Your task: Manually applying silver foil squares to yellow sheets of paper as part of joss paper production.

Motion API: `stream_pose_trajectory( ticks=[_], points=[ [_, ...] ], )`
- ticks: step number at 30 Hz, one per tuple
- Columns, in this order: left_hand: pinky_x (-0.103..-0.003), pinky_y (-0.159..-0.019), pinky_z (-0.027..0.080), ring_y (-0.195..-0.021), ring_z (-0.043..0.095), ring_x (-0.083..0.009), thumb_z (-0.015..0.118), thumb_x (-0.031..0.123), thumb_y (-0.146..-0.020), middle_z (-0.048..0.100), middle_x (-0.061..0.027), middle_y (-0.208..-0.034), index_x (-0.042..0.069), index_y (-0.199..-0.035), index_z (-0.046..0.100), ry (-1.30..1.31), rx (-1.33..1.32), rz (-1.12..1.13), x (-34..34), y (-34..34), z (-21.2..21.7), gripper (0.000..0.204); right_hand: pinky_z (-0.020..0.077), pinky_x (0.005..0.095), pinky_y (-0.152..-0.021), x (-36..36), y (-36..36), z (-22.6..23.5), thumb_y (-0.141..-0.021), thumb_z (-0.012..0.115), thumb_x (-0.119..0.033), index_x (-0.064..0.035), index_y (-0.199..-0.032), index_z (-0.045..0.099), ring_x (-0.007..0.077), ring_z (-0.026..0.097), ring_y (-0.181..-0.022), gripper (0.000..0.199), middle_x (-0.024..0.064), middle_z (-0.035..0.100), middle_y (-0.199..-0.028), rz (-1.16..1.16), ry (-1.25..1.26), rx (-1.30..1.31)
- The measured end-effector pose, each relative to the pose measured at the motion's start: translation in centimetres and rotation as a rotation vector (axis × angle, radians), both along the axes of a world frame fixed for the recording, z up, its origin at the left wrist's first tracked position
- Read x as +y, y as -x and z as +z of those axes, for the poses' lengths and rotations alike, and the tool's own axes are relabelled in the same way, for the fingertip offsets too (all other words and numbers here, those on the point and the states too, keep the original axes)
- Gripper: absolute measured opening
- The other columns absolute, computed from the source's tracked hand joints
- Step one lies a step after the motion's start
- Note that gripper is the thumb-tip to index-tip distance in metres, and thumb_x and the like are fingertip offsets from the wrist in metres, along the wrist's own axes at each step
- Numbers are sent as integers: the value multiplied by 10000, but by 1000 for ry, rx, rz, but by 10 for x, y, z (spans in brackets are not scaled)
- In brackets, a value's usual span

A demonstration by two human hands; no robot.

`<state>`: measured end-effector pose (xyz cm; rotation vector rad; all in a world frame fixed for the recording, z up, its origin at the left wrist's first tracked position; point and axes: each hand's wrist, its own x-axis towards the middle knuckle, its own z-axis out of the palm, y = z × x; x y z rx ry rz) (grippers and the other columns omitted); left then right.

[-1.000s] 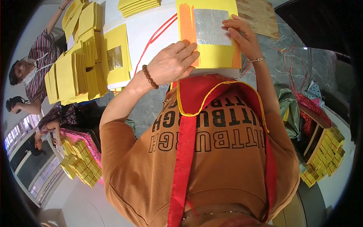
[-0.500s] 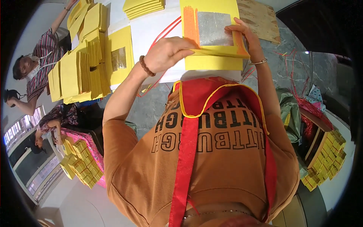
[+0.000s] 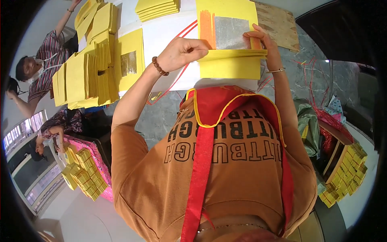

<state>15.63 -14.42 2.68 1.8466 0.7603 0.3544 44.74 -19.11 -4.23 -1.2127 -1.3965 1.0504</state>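
In front of me on the white table lies a yellow paper sheet (image 3: 227, 10) with a silver square and an orange band. Its near edge is folded up into a yellow strip, and more yellow paper (image 3: 229, 71) lies beneath. My left hand (image 3: 183, 52) pinches the left end of the fold between thumb and fingers. At the right end, my right hand (image 3: 264, 42) is bent over the sheet's edge, fingertips on the silver square's right side; its thumb is hidden.
Stacks of folded yellow paper (image 3: 78, 78) stand on the table's left, beside a flat silver-marked sheet (image 3: 129, 64). Another stack (image 3: 157, 9) lies farther back. Red cords (image 3: 177, 76) trail over the table edge. A plywood board (image 3: 278, 24) is at right. Two people work at left.
The folded strip has come over flatter and now looks wider. Both hands stay at its ends, with the right hand's fingers slightly more curled.
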Motion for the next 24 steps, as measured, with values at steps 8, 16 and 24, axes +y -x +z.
stream_pose_trajectory(
  ticks=[8,16,24],
  points=[
    [-194,-593,378,-638,461,-23,572,113,-854,555,42,-691,4,-828,643,269,-58,13,6,1,-2,132,255,351,-1050,2,-1,-1,-958,235,-464,-23,-1067,617,200,399,-1232,594,73,633,-1085,14,11,37],
    [-198,-606,393,-653,495,-24,573,111,-848,591,38,-702,26,-820,654,339,-112,15,12,0,-4,121,276,349,-1036,-2,-2,-4,-947,270,-470,16,-1183,527,221,410,-1228,598,120,547,-1209,49,17,97],
    [-188,-569,360,-605,448,-16,594,143,-825,564,56,-664,42,-809,671,365,-56,18,16,-1,0,128,227,360,-1065,0,-20,-12,-820,442,-595,-50,-1272,464,212,333,-1293,708,91,415,-1342,238,-131,-201]
  ],
)
